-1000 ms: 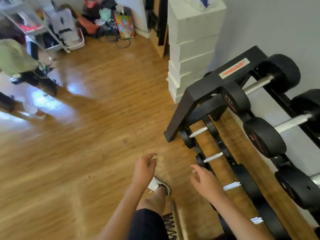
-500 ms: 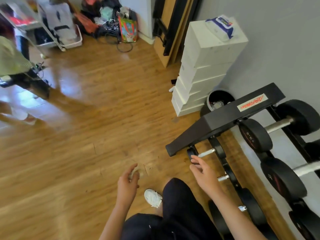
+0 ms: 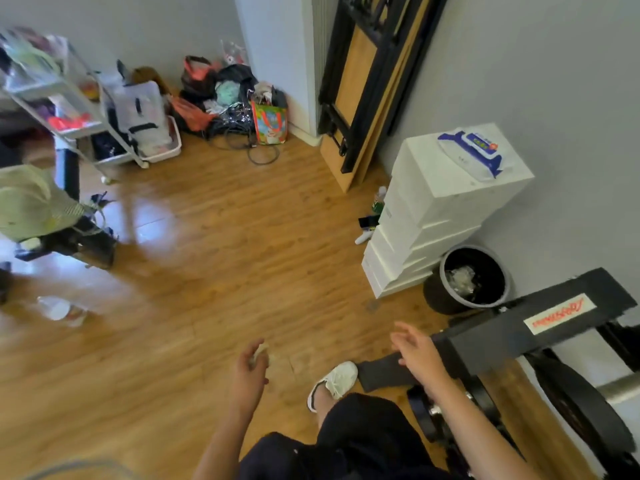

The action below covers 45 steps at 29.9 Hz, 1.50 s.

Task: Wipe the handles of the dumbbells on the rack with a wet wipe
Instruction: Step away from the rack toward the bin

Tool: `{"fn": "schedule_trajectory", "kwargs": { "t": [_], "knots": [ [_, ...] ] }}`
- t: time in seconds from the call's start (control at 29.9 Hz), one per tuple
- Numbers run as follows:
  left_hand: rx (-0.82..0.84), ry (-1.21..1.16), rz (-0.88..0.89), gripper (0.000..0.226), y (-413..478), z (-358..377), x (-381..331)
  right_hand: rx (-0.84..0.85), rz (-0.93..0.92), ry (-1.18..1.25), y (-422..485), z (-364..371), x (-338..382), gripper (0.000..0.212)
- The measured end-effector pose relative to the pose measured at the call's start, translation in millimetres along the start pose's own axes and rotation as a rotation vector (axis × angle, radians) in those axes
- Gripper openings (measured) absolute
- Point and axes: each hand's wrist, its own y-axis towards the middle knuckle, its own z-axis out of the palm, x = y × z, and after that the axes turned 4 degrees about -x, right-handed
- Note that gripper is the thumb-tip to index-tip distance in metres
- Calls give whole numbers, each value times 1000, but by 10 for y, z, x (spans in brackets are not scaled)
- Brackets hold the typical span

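— What were the hands doing, nearest first?
— The left hand (image 3: 249,370) pinched a small pale wad (image 3: 262,350). It was blurred, but probably a used wipe. The right hand (image 3: 415,355) hung loose-fingered and empty by the rack (image 3: 540,329).
— And the dumbbells (image 3: 585,420)?
— On that rack, one steel handle (image 3: 620,393) showing. Beyond stood a bin (image 3: 433,292), likely for discards, then the pack of wipes (image 3: 474,154) on stacked boxes (image 3: 426,233), kept close for restocking.

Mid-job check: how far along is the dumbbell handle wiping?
Done: unclear; the bin holds crumpled pale scraps, possibly used wipes. In hand: the left hand pinches a small pale wad, likely a wipe; the right hand is open near the rack. Left: neither hand touches a dumbbell handle; the wipe pack sits on the white boxes.
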Motion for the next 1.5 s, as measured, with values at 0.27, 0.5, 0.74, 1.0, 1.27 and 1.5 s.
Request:
{"fn": "schedule_trajectory", "kwargs": {
  "t": [0.27, 0.5, 0.74, 1.0, 1.27, 1.5],
  "knots": [
    [89, 41, 64, 29, 1115, 238, -1089, -174, 104, 221, 665, -301, 593, 28],
    [321, 203, 221, 28, 2125, 727, -2069, -425, 190, 401, 1083, -445, 922, 27],
    [732, 393, 478, 24, 2610, 1262, -3021, -701, 219, 489, 1212, -355, 1379, 31],
    [1140, 551, 769, 29, 2287, 1898, -3576, -923, 296, 504, 939, -269, 1444, 29],
    [1282, 664, 1061, 29, 1852, 2655, -3910, -1096, 363, 464, 772, -590, 1308, 27],
    [1250, 700, 1122, 34, 1473, 3321, -3978, -1087, 373, 521, 867, -978, 1037, 32]
  ]
}}
